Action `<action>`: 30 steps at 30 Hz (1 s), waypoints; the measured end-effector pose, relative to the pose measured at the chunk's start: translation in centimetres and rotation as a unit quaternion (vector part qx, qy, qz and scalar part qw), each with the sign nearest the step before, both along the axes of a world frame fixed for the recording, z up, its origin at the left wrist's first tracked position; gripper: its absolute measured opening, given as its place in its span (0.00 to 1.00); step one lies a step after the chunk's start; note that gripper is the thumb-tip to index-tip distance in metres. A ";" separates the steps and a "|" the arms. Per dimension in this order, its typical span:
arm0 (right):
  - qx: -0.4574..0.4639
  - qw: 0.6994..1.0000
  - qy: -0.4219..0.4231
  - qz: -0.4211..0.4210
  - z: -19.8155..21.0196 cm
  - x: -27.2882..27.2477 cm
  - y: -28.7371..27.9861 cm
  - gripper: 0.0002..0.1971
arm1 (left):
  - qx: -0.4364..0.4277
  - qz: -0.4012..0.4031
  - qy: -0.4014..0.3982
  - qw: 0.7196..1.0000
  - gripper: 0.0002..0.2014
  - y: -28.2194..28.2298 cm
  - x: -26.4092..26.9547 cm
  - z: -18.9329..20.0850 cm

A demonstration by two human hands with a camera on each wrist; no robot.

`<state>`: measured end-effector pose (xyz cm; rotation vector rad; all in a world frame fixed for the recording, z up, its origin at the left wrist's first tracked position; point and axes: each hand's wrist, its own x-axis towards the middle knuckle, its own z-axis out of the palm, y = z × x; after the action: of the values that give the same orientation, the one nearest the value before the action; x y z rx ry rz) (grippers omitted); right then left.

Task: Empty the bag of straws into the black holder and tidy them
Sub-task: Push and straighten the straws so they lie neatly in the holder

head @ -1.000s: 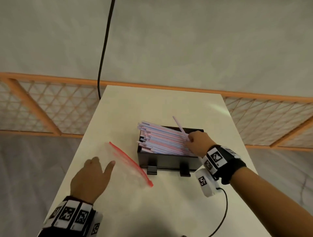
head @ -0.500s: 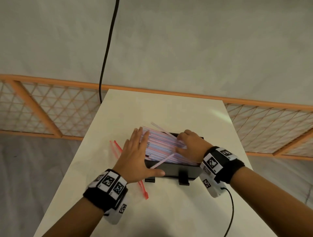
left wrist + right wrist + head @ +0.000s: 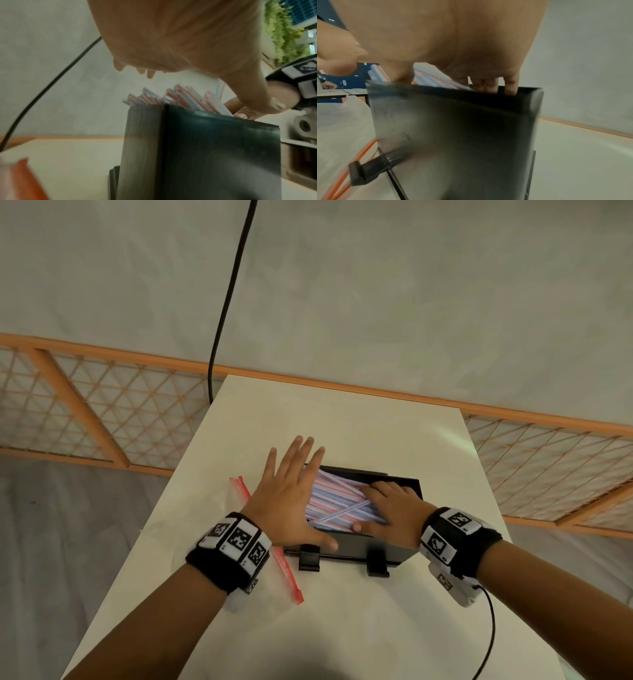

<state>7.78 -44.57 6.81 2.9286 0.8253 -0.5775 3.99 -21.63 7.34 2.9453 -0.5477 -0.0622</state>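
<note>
The black holder (image 3: 359, 547) stands in the middle of the white table, full of pink, blue and white straws (image 3: 337, 501). One straw lies slantwise across the pile. My left hand (image 3: 294, 491) is flat with straight fingers against the left end of the straws, thumb on the holder's front wall. My right hand (image 3: 387, 505) lies on the right part of the pile, fingers spread over it. The left wrist view shows straw ends (image 3: 180, 98) sticking above the holder (image 3: 214, 148). In the right wrist view my fingertips (image 3: 489, 86) dip inside the holder (image 3: 453, 128). The clear bag's red zip (image 3: 287, 573) lies under my left wrist.
The table (image 3: 342, 628) is narrow, with drops on both sides. An orange lattice railing (image 3: 102, 412) runs behind it. A black cable (image 3: 222, 302) hangs at the far left corner. A wrist-camera cable (image 3: 489, 628) trails at the right.
My left hand left the bag and came flat against the left end of the straws. My right hand flattened onto the pile, and the straw that stuck up now lies down.
</note>
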 end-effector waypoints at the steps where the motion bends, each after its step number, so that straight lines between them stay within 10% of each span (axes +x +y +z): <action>1: -0.004 1.000 0.005 0.001 0.1 0.1 0.0 0.53 | 0.020 -0.016 0.007 1.000 0.69 -0.2 0.3 0.2; 6: 0.022 0.999 0.040 -0.001 0.2 0.6 0.0 0.41 | 0.049 -0.049 0.070 0.995 0.61 -1.6 0.9 1.8; 14: -0.054 0.998 0.004 -0.023 0.2 1.2 -0.4 0.50 | -0.091 -0.028 0.120 0.988 0.54 -0.4 0.0 9.3; 30: -0.010 0.990 0.094 -0.100 1.0 1.3 0.5 0.38 | 0.245 -0.088 0.195 0.946 0.47 -3.2 4.0 3.7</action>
<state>9.11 -44.08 7.81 2.9930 0.5375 -0.8820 7.99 -24.87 11.08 3.1921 -0.8271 -0.9021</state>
